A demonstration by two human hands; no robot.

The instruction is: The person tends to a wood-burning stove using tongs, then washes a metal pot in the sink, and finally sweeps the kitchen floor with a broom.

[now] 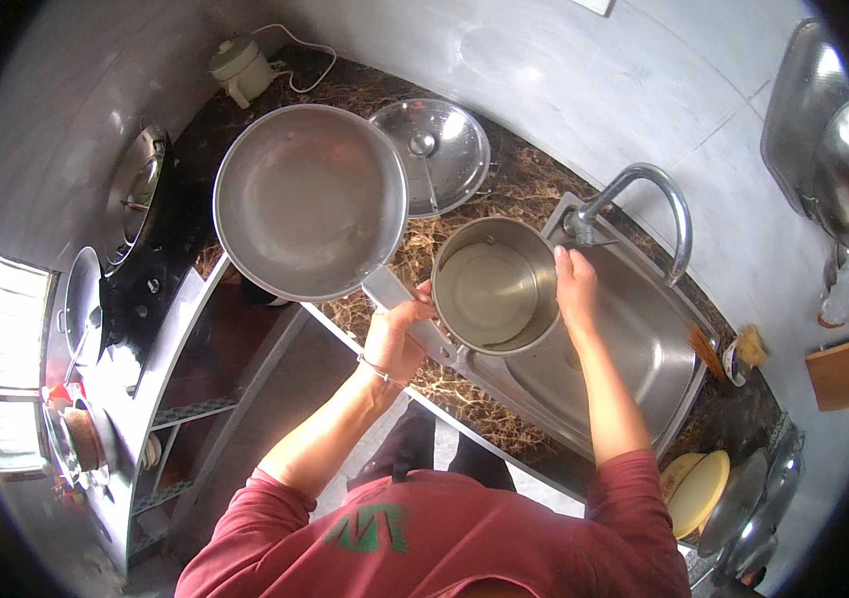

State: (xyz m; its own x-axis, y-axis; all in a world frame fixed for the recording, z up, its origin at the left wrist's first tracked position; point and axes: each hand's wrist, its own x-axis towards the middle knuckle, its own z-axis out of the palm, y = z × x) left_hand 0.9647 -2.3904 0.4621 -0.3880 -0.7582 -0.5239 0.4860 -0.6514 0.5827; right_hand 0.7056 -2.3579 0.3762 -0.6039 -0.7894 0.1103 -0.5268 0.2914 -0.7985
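My left hand (398,333) grips the flat metal handle of a wide frying pan (305,202), whose bowl lies up and to the left over the counter. That hand's fingertips reach the near side of a deep metal pot (495,288), which appears to have some clear liquid in it. On the pot's right side, beside the sink, my right hand (578,284) holds its wall near the rim. Behind the pan, a clear domed lid (462,134) with a metal rim rests on the marbled counter (469,407).
A steel sink (641,329) with a curved faucet (675,202) is at the right. A brush (705,353) lies at its far edge, with yellow bowls (697,493) nearer. A small electric cooker (239,66) stands at the back left, a black stove (155,276) at the left.
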